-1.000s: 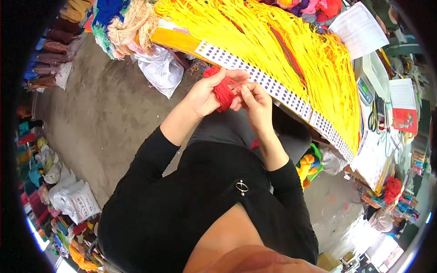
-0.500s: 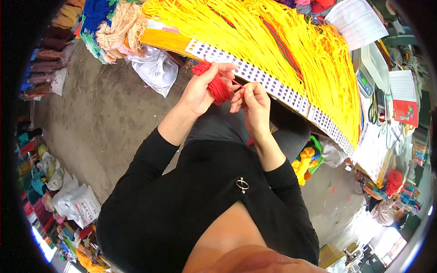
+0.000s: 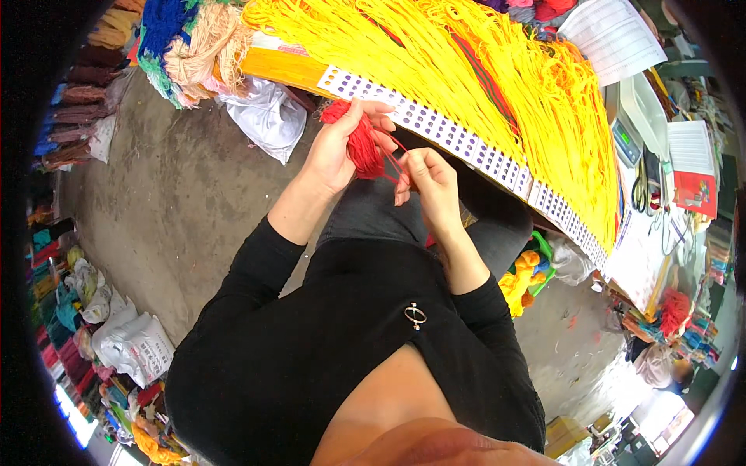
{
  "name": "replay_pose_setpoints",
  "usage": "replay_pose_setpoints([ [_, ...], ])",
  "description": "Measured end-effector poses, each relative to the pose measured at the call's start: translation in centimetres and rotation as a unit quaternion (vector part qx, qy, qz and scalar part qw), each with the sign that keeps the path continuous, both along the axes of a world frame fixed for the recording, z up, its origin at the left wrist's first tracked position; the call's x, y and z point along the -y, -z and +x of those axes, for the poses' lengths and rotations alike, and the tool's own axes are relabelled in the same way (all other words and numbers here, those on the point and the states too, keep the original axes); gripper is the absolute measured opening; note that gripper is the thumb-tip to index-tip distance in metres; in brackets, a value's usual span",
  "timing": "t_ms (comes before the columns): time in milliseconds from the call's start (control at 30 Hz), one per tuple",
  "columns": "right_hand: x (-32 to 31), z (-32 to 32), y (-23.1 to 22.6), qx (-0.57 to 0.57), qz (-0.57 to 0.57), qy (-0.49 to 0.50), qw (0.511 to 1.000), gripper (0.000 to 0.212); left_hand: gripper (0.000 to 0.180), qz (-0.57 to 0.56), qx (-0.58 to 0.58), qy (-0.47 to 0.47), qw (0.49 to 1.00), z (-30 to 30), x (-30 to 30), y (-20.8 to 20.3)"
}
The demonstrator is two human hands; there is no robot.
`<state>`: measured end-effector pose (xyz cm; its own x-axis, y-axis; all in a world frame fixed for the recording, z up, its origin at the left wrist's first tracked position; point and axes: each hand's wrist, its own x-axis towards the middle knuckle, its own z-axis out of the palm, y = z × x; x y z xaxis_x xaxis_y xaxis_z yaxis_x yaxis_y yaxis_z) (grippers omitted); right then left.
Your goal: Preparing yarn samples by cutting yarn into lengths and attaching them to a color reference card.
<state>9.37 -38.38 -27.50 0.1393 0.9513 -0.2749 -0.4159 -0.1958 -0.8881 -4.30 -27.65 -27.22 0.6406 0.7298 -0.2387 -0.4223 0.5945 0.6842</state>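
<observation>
A bundle of red yarn [image 3: 363, 146] rests in my left hand [image 3: 330, 155], between its thumb and partly curled fingers. Red strands run from the bundle across to my right hand [image 3: 430, 182], whose thumb and fingertips are pinched on them. Both hands are held above my lap, just short of the table's near edge. Beyond them a card strip with rows of dark dots [image 3: 451, 128] lines that edge. Long hanks of yellow yarn [image 3: 435, 70] lie behind the strip, with a few dark red and green strands [image 3: 486, 78] among them.
Beige yarn [image 3: 206, 50] and blue yarn [image 3: 165, 27] hang at the table's left end, by a white bag [image 3: 268, 120]. To the right are a scale [image 3: 624, 144], scissors [image 3: 641, 190] and paper sheets [image 3: 612, 39]. A green basket [image 3: 549, 260] with yellow yarn stands under the table.
My left hand has shifted slightly left with the red bundle. My right hand has moved a little down and left, and more red strands now show stretched between the hands.
</observation>
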Motion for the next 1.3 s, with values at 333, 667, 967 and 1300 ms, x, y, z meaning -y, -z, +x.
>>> replay_pose_setpoints([
  [333, 0.3, -0.2, 0.0, 0.028, 0.033, 0.028, 0.999, 0.020, 0.068, -0.092, 0.060, 0.075, 0.991, -0.5, -0.5, -0.4],
  [667, 0.4, -0.3, 0.4, 0.025, 0.050, 0.032, 0.998, 0.021, 0.085, -0.092, 0.072, 0.097, 0.988, -0.3, -0.5, -1.9],
  [967, 0.2, 0.0, 0.5, 0.038, 0.067, 0.038, 0.996, 0.020, 0.083, -0.087, 0.065, 0.098, 0.989, 0.1, -0.8, -1.9],
  [1300, 0.4, 1.3, -0.3, 0.051, 0.013, -0.041, 0.998, 0.015, 0.049, 0.004, -0.021, 0.118, 0.993, -0.5, -0.7, -1.6],
])
